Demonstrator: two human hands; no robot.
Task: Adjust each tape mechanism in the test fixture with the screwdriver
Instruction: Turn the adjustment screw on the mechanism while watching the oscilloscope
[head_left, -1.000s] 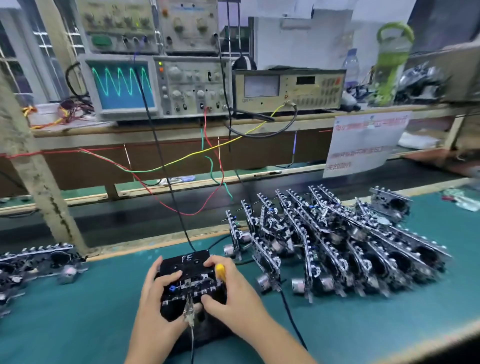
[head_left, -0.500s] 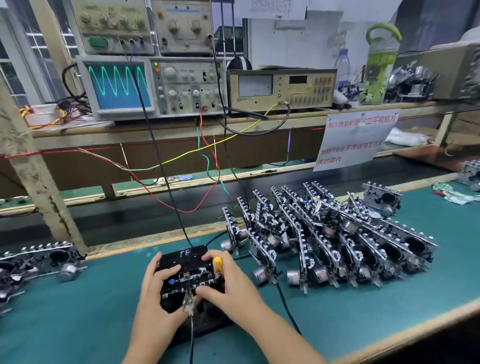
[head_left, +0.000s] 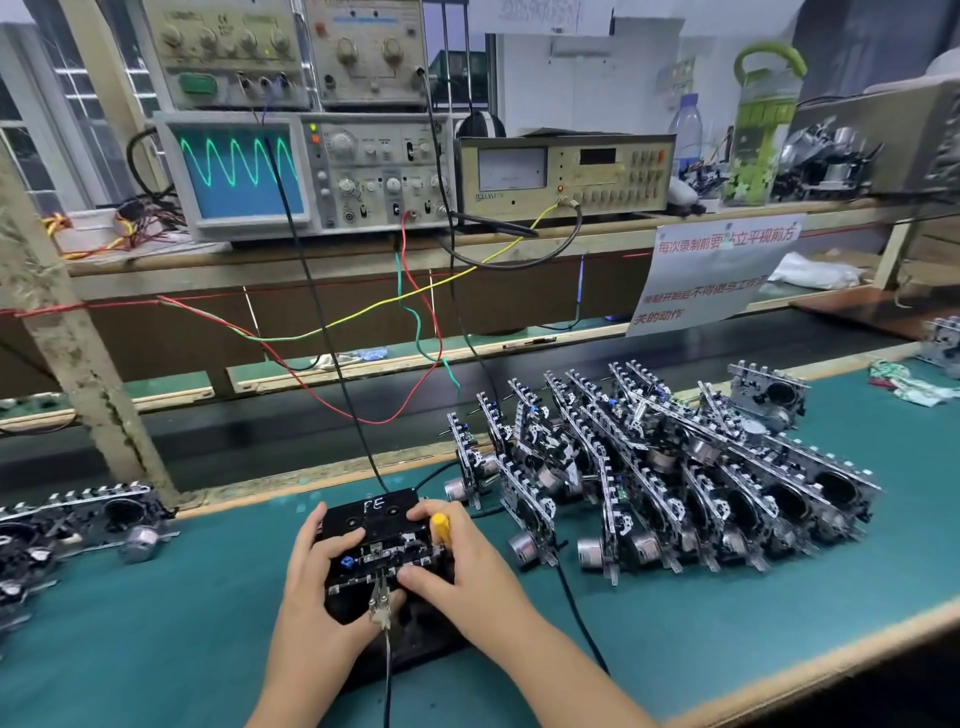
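A black tape mechanism (head_left: 382, 540) marked "FE" sits in the test fixture (head_left: 415, 639) on the green mat, near the front middle. My left hand (head_left: 311, 587) grips its left side, thumb on top by a blue part. My right hand (head_left: 462, 566) holds the right side, and the yellow-handled screwdriver (head_left: 440, 526) sticks up from between its fingers. A metal clip (head_left: 380, 603) with a cable is attached at the mechanism's front edge. The screwdriver's tip is hidden.
Several tape mechanisms (head_left: 665, 478) stand in rows to the right. More mechanisms (head_left: 67, 525) lie at the far left. An oscilloscope (head_left: 244, 171) showing a green wave and a meter (head_left: 566, 171) sit on the shelf behind, with wires hanging down. A paper sign (head_left: 711, 270) hangs right.
The camera has tilted and shifted slightly. Both hands stay on the mechanism in the fixture, with no clear movement.
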